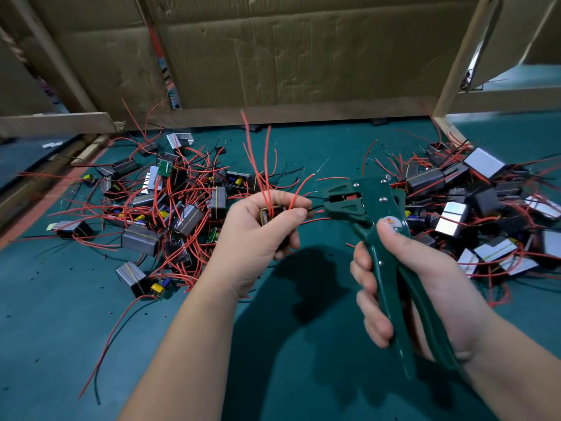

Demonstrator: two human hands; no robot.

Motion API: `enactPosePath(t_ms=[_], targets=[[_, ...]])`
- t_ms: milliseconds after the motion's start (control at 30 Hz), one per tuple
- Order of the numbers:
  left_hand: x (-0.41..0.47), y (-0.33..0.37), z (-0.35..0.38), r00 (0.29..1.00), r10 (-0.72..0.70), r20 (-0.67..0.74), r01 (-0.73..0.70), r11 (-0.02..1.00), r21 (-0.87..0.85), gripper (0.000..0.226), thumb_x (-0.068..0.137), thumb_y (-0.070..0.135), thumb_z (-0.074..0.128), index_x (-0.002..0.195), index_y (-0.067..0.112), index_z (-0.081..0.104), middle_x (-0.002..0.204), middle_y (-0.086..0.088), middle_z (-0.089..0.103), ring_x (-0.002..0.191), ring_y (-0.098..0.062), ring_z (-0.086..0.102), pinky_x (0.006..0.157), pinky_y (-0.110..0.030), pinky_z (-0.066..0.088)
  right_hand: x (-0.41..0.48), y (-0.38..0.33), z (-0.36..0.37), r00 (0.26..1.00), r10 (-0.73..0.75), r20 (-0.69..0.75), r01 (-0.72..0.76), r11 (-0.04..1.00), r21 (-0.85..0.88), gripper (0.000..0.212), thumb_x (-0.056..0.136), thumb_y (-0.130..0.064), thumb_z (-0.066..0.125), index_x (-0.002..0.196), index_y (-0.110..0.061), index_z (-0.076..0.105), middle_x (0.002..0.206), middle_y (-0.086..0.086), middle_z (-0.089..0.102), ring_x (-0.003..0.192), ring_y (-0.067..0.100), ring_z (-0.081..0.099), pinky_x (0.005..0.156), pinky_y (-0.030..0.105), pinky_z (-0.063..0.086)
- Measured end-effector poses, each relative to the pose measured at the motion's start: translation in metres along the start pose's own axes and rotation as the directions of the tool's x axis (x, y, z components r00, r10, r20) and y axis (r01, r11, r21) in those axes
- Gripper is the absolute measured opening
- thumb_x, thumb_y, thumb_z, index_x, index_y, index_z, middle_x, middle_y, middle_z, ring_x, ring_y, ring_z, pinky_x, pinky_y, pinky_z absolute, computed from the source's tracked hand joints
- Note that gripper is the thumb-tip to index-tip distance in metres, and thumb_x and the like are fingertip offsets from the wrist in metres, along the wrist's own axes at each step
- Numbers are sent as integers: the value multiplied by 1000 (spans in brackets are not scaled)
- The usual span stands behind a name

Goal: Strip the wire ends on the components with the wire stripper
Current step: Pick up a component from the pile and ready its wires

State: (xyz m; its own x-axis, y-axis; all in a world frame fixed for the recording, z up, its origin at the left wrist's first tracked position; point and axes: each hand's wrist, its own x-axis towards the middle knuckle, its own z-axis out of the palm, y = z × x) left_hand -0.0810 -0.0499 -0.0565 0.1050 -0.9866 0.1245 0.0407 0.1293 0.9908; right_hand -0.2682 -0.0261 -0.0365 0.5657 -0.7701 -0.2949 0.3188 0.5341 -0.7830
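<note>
My left hand [261, 229] grips a small component [267, 214] with red wires sticking up from it and pinches a black wire [315, 207] between thumb and forefinger. That wire's end lies in the jaws of the green wire stripper [361, 205]. My right hand [406, 281] is wrapped round the stripper's two green handles, thumb on top. The tool points left, toward my left hand, above the green table [76, 329].
A heap of components with red and black wires [170, 208] lies left of centre. A second heap [479, 208] lies at the right. Cardboard walls [288, 56] and wooden strips close off the back and sides.
</note>
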Motion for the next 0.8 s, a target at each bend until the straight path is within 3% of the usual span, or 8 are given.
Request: enactPosePath(t_ms=[100,200,300,433,567,700,767,800], targets=[[0,6,11,997,-72,16,73,993,-95,6,81,26,65,82,20,63,69,-3,56,51,-10,50,44,-18,36,3,1,-2,997,-65,32,62,994,89,44,58,-45,72,80,-8,66,78,18,60,52,34,60,54,46,53],[3,15,20,975,-214,57,221,940,-261,54,77,61,32,91,14,56,75,-2,48,65,-15,53,60,-27,42,3,2,-5,985,-97,143,77,987,138,56,49,-36,87,92,-5,70,109,27,60,64,41,63,64,52,54],[-4,17,30,960,-214,181,255,935,-245,84,72,69,6,107,11,55,88,-7,48,81,-17,51,79,-30,45,3,3,-10,973,-89,212,72,994,88,67,54,-33,87,111,-3,67,101,26,58,68,42,64,68,54,52],[-17,8,39,904,-185,386,265,950,-165,96,75,78,-10,118,19,53,98,-13,54,93,-21,48,93,-32,43,4,7,-10,984,-106,145,108,994,-6,73,50,-26,88,117,-8,66,103,28,61,66,43,62,69,58,51],[-14,3,28,872,-158,463,258,953,-160,107,58,81,0,128,17,50,84,13,65,84,-4,60,85,-19,46,5,5,-15,986,-146,84,151,987,-49,61,51,-15,81,111,-10,69,116,26,62,65,43,62,65,55,52],[-9,8,23,961,-56,271,122,965,-233,96,67,81,9,137,25,45,128,1,60,125,-15,51,109,-34,32,1,1,-16,946,-313,91,317,948,-41,62,49,-20,87,107,-9,70,125,15,62,68,42,65,65,56,52],[-8,8,19,991,129,28,-131,988,81,63,84,66,26,121,25,57,121,0,63,116,-15,56,101,-35,40,1,-5,-19,888,-458,40,460,887,-35,49,56,-8,73,106,-9,70,127,8,62,69,41,67,66,55,54],[-7,8,13,952,296,-82,-241,885,398,44,90,49,36,114,22,62,114,2,64,109,-16,58,95,-36,44,1,-9,-20,853,-522,14,522,852,-37,46,59,-7,67,106,-10,68,122,5,65,71,41,67,68,55,55]])
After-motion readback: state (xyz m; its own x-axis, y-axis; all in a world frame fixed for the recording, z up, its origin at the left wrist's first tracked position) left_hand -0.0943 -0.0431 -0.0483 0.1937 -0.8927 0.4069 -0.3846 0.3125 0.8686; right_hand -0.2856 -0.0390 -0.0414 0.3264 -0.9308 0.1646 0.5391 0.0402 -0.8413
